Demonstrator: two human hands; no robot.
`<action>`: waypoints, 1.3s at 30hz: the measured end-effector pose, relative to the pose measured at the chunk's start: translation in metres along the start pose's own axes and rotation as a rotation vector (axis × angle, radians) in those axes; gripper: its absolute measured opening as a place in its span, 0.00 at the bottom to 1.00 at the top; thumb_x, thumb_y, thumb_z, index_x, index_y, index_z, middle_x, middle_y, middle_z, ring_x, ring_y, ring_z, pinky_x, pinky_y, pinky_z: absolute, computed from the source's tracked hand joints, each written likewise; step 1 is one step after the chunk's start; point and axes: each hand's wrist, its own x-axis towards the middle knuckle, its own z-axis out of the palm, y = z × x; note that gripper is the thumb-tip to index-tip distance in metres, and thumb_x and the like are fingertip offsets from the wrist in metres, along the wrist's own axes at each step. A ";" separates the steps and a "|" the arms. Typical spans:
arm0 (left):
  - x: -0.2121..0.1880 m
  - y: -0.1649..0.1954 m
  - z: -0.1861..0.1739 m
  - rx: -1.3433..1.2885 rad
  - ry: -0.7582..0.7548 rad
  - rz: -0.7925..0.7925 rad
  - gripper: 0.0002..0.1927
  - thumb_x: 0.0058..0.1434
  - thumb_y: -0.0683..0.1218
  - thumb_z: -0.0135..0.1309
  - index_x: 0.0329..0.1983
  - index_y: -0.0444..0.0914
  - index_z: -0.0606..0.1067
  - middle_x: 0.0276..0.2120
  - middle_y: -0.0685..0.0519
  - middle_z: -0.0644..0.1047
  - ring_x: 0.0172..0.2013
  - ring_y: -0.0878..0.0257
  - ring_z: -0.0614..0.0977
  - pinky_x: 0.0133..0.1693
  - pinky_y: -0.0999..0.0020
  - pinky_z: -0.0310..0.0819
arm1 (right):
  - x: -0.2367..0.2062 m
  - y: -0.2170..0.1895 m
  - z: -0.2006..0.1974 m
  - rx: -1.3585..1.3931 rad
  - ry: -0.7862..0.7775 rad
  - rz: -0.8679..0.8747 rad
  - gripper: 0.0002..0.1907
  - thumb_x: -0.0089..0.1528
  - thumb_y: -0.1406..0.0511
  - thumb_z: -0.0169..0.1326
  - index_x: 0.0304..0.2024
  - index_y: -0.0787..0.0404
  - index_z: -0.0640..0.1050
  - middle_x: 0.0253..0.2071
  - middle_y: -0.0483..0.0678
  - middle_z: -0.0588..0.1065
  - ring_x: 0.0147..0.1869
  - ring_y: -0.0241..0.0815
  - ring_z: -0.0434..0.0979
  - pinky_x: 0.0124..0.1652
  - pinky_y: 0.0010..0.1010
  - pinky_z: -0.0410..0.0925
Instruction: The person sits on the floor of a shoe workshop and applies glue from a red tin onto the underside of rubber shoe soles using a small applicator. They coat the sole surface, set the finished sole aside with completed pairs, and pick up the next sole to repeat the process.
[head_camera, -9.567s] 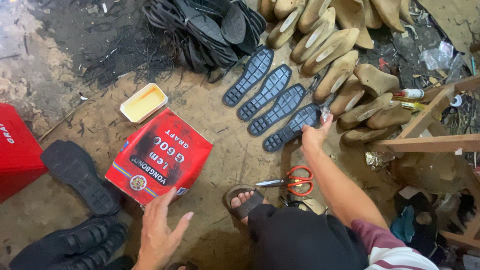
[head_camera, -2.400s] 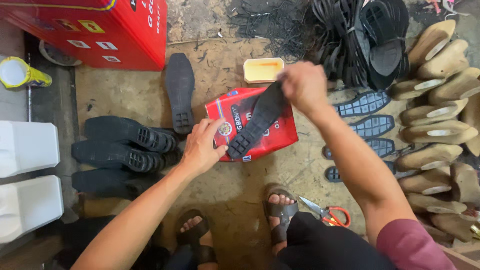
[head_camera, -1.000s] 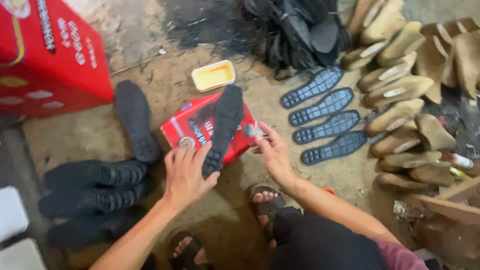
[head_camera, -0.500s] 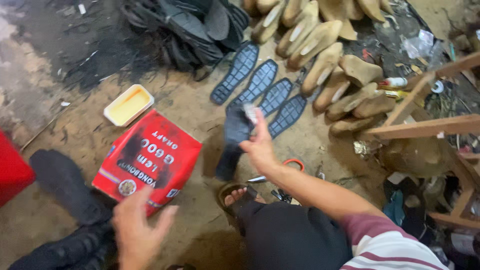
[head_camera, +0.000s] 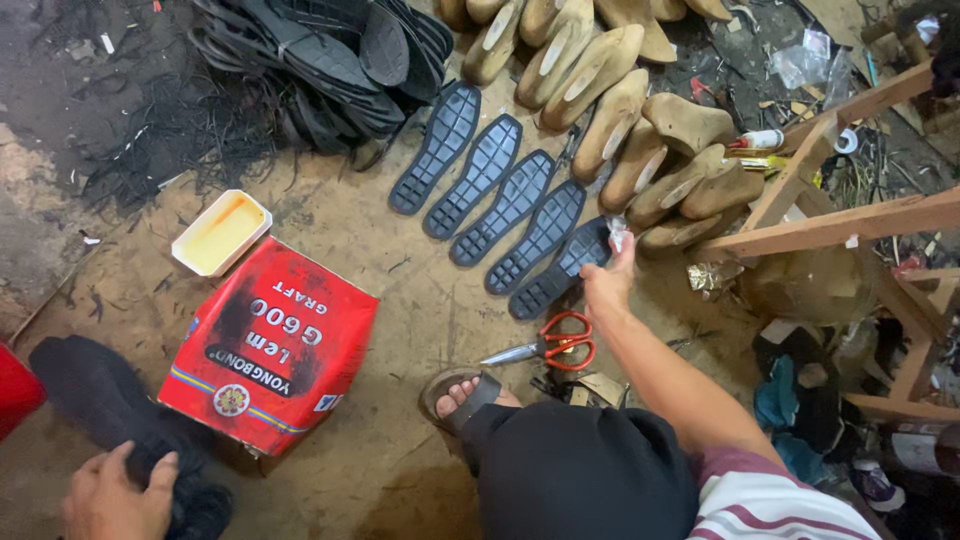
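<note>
My right hand (head_camera: 608, 280) grips the near end of a black treaded sole (head_camera: 555, 275), the last in a row of several soles (head_camera: 485, 175) lying tread-up on the floor. A small white scrap (head_camera: 618, 234) sticks up between its fingers. At the bottom left, my left hand (head_camera: 118, 495) curls over a loose black sole (head_camera: 95, 400) on a dark heap. A red printed tin (head_camera: 270, 345) lies flat between my hands.
A white tray of yellow glue (head_camera: 220, 232) sits beside the tin. Red-handled scissors (head_camera: 548, 348) lie by my sandalled foot (head_camera: 462, 392). Wooden shoe lasts (head_camera: 640, 130) and a pile of black soles (head_camera: 320, 55) are at the back. A wooden frame (head_camera: 850, 212) stands right.
My right hand carried the black sole off the red tin and set it at the near end of the row. My left hand dropped onto the black sole at the bottom left.
</note>
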 end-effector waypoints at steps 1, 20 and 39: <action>0.002 0.005 -0.004 0.023 -0.028 -0.011 0.35 0.56 0.65 0.63 0.61 0.43 0.77 0.56 0.41 0.74 0.57 0.41 0.76 0.58 0.47 0.70 | -0.001 -0.001 0.001 -0.009 -0.010 0.003 0.55 0.49 0.82 0.48 0.77 0.58 0.47 0.77 0.53 0.55 0.75 0.46 0.60 0.56 0.30 0.68; -0.028 0.035 -0.064 -1.129 0.064 -0.302 0.27 0.60 0.46 0.65 0.62 0.36 0.73 0.50 0.47 0.80 0.45 0.63 0.81 0.46 0.68 0.76 | -0.021 -0.100 0.093 -0.333 -0.722 -0.437 0.15 0.69 0.64 0.60 0.56 0.65 0.79 0.46 0.44 0.81 0.46 0.28 0.77 0.47 0.22 0.71; -0.068 0.162 -0.065 -0.405 0.146 0.395 0.25 0.45 0.44 0.68 0.48 0.35 0.76 0.46 0.44 0.74 0.44 0.47 0.75 0.42 0.53 0.72 | -0.113 -0.145 0.340 -0.632 -1.191 -1.109 0.08 0.61 0.61 0.60 0.40 0.54 0.85 0.38 0.52 0.81 0.44 0.55 0.79 0.43 0.44 0.70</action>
